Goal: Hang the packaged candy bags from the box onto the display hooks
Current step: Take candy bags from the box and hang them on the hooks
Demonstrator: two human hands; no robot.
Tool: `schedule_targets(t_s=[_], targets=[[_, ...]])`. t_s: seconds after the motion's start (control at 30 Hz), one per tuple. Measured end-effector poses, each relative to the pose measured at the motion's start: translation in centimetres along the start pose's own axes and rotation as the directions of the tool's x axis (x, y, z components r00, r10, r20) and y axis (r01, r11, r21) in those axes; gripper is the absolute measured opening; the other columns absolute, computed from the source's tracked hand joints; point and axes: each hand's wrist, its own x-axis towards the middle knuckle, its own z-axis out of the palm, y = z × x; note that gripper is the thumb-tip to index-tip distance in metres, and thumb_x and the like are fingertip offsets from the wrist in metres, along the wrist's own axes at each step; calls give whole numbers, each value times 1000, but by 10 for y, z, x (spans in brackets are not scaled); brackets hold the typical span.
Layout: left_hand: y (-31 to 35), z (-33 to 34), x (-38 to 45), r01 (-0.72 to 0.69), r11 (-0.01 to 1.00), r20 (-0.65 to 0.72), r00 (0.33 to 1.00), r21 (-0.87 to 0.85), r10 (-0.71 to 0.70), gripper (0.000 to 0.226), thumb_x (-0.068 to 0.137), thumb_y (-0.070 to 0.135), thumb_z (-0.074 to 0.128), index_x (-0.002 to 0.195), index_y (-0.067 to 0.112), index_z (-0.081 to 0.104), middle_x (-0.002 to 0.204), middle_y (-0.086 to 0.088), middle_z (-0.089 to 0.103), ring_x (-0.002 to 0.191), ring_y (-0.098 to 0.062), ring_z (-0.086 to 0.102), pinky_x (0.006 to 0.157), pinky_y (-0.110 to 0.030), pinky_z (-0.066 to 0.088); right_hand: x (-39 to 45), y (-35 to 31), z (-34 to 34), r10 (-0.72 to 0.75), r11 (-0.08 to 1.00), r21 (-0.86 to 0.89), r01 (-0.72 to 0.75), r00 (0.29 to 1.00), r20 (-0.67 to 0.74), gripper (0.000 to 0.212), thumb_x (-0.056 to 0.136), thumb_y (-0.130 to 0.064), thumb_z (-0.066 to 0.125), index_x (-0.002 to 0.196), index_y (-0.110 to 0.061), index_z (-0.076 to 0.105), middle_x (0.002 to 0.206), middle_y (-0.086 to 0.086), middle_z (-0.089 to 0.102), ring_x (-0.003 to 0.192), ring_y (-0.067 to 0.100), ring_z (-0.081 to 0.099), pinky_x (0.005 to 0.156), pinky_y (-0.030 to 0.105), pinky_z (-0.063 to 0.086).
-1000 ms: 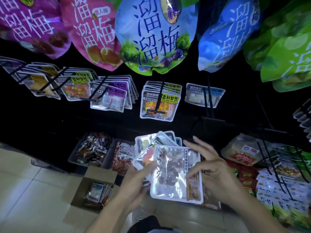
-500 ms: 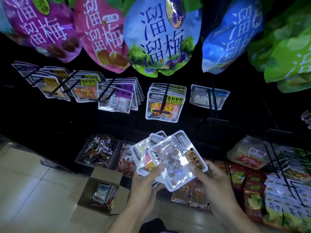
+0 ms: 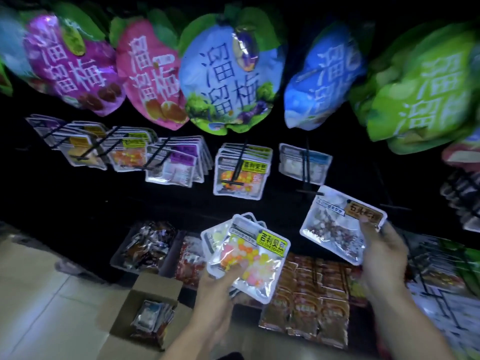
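Observation:
My right hand [image 3: 384, 252] grips a clear candy bag with an orange label [image 3: 337, 224], tilted, its top corner touching the tip of a bare black display hook [image 3: 310, 190]. My left hand [image 3: 220, 284] holds a fanned stack of candy bags [image 3: 249, 255]; the front one has a yellow label and shows pink, orange and yellow candies. On the floor at lower left, the open cardboard box [image 3: 153, 284] contains more bags [image 3: 152, 317].
A row of hooks carries small candy bags [image 3: 240, 172], and big round plum-snack bags [image 3: 228, 74] hang above it. Trays of dark and red snack packets [image 3: 306, 294] fill the low shelf. Hooks with packs [image 3: 462, 193] jut out at right. Tiled floor at left.
My right hand pulled the orange-label bag off the stack and carried it up and right to the hook tip. The yellow-label bag now fronts the left-hand stack. The view shifted.

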Motion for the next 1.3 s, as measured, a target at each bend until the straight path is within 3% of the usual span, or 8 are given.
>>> schedule_targets(t_s=[0.07,0.2,0.43,0.7,0.87,0.97,1.07,1.3], targets=[[-2,17,-2,-10,1000,61,998,6,10,45,73,12,77,117,19,68,106,-10,80,88,-25,79,69,-36,59,12,-9,-17,-67,998,-19,66,997,-28,22,102,-24,63,121,-16,72,116,2,74,115,19,68,103,43,49],[-12,46,-6,-25,999,136,990,29,21,44,76,11,76,119,19,67,105,-9,80,88,-23,79,67,-35,59,29,-32,-43,-119,993,-33,117,991,-56,14,103,-23,62,110,-17,72,96,-10,74,77,-10,69,73,15,53],[-24,65,-13,-41,999,175,984,31,35,55,69,14,76,122,10,62,97,-8,81,80,-22,80,69,-36,56,39,-45,-63,-121,944,-272,185,964,237,14,101,-29,64,91,-27,74,89,3,76,84,31,71,74,42,53],[-34,58,-21,-58,998,81,995,-12,59,43,77,6,73,117,18,65,90,-5,81,72,-21,79,49,-29,59,37,-49,-58,-101,964,-198,176,935,341,16,102,-26,63,89,-27,72,85,-1,77,77,16,74,61,26,50],[-44,54,-27,-56,998,56,997,-14,56,63,72,15,77,133,15,60,111,-12,79,90,-28,79,67,-37,60,38,-48,-60,-129,973,-140,182,939,319,18,102,-25,62,88,-29,73,92,5,78,86,26,74,73,38,55],[-48,55,-34,-49,998,43,998,-28,50,63,71,16,80,131,15,62,114,-15,77,90,-29,79,62,-34,61,45,-45,-58,-131,981,-109,158,966,223,18,103,-19,60,92,-25,73,86,-6,77,84,16,74,78,40,57],[-50,56,-41,-64,997,14,998,-35,65,73,62,20,96,127,23,64,114,-13,78,97,-33,77,75,-41,59,49,-40,-54,-135,982,-102,157,971,197,20,103,-19,60,90,-29,72,85,-8,76,86,18,74,81,44,57],[-49,48,-45,-94,995,-20,995,-28,93,51,76,14,74,124,27,65,112,-10,79,101,-34,76,87,-47,57,54,-31,-50,-131,987,-76,145,979,158,20,101,-26,62,88,-37,72,92,-4,76,96,29,73,94,59,56]])
